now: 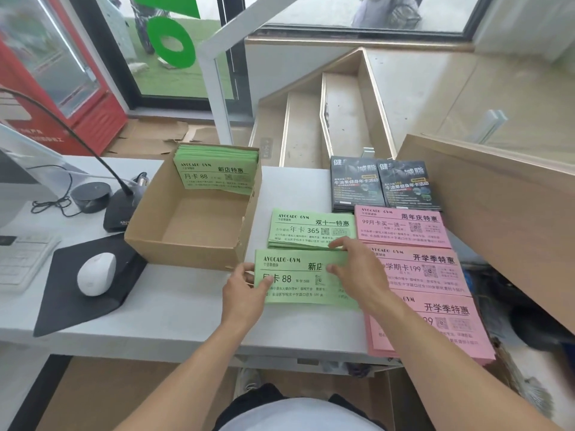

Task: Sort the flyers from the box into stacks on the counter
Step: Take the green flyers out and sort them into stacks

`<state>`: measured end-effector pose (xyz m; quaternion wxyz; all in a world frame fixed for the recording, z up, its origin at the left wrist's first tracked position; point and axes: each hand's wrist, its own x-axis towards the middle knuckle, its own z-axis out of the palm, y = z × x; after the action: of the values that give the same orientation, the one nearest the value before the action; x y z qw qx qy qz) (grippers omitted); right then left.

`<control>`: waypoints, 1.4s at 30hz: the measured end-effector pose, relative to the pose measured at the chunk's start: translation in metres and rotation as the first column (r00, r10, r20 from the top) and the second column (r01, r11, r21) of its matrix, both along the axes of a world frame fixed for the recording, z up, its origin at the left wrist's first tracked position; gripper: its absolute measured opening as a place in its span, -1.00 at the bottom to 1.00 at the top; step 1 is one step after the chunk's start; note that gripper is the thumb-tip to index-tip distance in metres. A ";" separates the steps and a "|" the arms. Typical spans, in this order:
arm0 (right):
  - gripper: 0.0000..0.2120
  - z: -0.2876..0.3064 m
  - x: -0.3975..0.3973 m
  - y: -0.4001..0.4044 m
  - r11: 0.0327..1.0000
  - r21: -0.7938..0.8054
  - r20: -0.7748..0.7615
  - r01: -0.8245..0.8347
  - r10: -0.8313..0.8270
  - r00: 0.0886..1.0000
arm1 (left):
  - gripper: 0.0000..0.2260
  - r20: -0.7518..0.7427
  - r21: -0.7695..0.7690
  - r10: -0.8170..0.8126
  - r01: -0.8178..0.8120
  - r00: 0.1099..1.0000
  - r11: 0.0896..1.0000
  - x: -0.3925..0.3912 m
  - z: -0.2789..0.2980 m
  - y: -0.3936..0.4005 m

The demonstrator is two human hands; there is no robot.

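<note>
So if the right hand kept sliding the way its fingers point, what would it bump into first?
The right hand points up and left across the green 88 stack. Going straight on, its fingers would probably first reach the green 365 stack, then the cardboard box. Depth is hard to judge.

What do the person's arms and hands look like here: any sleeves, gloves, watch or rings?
Both forearms are bare from the bottom edge of the frame to the wrists, with no sleeve in view. The left hand and right hand wear no gloves. No watch, band or ring shows on the visible sides.
</note>
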<state>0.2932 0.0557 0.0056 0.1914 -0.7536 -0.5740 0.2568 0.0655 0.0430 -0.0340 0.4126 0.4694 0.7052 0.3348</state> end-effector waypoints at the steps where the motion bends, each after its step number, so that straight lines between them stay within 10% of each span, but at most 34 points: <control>1: -0.62 -0.003 -0.003 0.005 1.000 0.003 0.059 -0.017 0.017 0.998 | -0.75 -0.021 0.000 -0.019 0.019 1.000 1.000 -0.001 -0.001 0.004; 7: -0.49 -0.027 -0.018 0.000 0.986 0.091 0.462 -0.140 0.083 0.883 | -0.45 -0.077 -0.051 -0.137 0.134 0.987 0.990 -0.004 -0.012 0.014; 14: -0.57 -0.039 -0.038 -0.042 0.931 -0.049 0.324 -0.362 0.358 0.876 | -0.43 -0.069 -0.089 -0.220 0.213 0.973 0.973 -0.007 -0.016 0.007; 42: -0.65 -0.026 -0.020 -0.024 0.952 -0.149 0.364 -0.269 0.306 0.880 | -0.34 -0.112 -0.034 -0.268 0.266 0.957 0.963 0.009 -0.011 0.001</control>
<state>0.2734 0.0321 -0.0203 -0.0003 -0.7038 -0.6928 0.1572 0.0743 0.0443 -0.0450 0.4171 0.5748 0.6612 0.2417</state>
